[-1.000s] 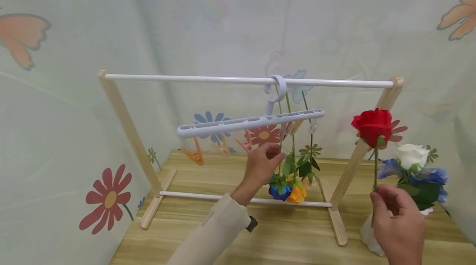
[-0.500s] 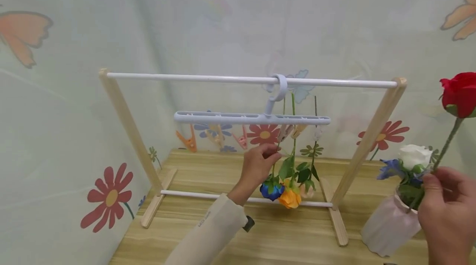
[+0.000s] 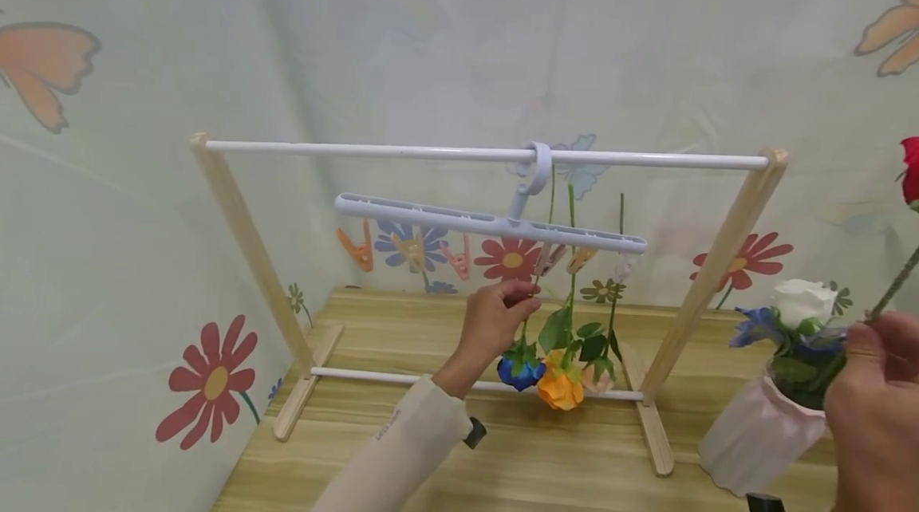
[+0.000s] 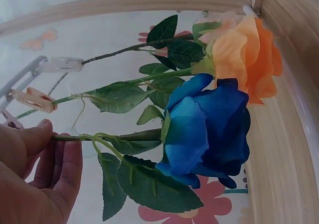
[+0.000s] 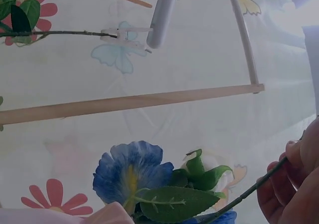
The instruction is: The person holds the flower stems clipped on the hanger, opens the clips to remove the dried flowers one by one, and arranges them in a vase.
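Note:
My left hand pinches the stem of an artificial blue rose, which hangs head down below a clothespin on the pale blue hanger. Beside it an orange rose and a pale peach rose hang upside down from their own clips. The hanger hooks over the rack's white top rail and tilts down to the right. At the right edge my right hand holds a red rose upright by its stem; much of its bloom lies outside the head view.
A white vase with a white rose and blue flowers stands right of the wooden rack. Orange, cream and pink clothespins hang from the hanger's left half. A flower-print curtain backs the table.
My right hand has moved right with the red rose, uncovering the vase. The hanger has swung from left end low to right end low. My left hand stays at the blue rose's stem.

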The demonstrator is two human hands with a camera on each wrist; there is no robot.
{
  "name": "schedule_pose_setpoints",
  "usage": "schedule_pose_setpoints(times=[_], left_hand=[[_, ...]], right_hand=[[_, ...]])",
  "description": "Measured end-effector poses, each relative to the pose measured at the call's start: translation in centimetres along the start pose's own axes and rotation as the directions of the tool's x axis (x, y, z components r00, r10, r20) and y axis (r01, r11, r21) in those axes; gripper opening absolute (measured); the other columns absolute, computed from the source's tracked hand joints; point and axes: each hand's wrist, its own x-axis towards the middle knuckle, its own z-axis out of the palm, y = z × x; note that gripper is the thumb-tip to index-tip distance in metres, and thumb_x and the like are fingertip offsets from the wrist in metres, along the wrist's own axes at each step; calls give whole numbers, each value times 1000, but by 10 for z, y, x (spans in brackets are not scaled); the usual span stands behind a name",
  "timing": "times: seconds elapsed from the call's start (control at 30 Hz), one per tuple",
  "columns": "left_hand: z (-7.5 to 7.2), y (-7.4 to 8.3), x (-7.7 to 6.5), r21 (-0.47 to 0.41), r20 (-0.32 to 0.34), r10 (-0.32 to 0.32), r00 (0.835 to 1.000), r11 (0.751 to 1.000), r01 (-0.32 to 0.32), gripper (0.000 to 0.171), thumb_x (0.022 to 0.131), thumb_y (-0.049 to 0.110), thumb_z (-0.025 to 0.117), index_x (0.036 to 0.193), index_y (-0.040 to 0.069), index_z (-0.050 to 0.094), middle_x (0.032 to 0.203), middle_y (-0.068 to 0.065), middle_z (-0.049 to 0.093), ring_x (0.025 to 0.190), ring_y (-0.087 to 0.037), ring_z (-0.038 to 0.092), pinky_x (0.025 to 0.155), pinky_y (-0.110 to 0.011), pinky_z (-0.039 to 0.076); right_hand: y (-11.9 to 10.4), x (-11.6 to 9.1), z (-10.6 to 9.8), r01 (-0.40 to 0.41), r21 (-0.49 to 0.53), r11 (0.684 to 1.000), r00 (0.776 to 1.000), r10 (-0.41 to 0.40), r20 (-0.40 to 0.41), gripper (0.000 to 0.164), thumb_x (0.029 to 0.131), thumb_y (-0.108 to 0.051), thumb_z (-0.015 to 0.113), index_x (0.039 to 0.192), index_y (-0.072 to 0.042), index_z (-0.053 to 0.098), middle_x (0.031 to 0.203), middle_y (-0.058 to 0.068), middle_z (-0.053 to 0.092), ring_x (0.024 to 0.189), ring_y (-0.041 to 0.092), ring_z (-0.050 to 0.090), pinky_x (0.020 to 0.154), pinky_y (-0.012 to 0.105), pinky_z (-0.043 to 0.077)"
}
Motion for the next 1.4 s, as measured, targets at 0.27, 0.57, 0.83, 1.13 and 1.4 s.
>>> schedule_pose_setpoints(times=[0.27,0.57,0.83,1.13,1.4], left_hand=[[-1,0,-1,13,0,-18,1000,1000,18,21,95,22,73,114,16,77,102,0,78,83,-7,71,74,-20,59],[-2,-1,-1,34,23,-26,999,999,26,23,96,25,71,116,15,76,103,2,78,86,-8,72,74,-20,59],[-3,2,-2,17,33,-33,999,999,32,23,96,26,71,116,16,76,104,1,79,86,-8,72,75,-20,59],[-4,5,-4,-9,35,-37,999,999,38,20,96,26,72,113,16,77,101,0,79,79,-8,71,70,-20,58],[-5,5,-5,-39,54,-47,997,998,49,22,97,26,70,116,16,76,98,0,78,76,-9,69,68,-20,57]], right_hand=[[16,3,9,79,85,993,995,-84,56,26,108,-21,46,125,-36,57,95,-38,35,90,-19,34,88,10,30],[34,11,12,-10,-42,999,991,15,135,35,104,-29,46,138,-26,53,100,-34,39,87,-21,34,91,9,38],[21,12,4,-103,-94,990,994,107,40,35,102,-40,50,135,-32,58,120,-19,56,90,-20,38,109,14,42],[2,-14,11,101,36,994,995,-102,19,31,101,-26,58,131,-18,64,103,-30,49,88,-19,36,87,7,38],[-8,-36,39,222,93,971,952,-236,195,32,97,-24,66,122,-5,67,102,-17,58,85,-18,44,78,3,35]])
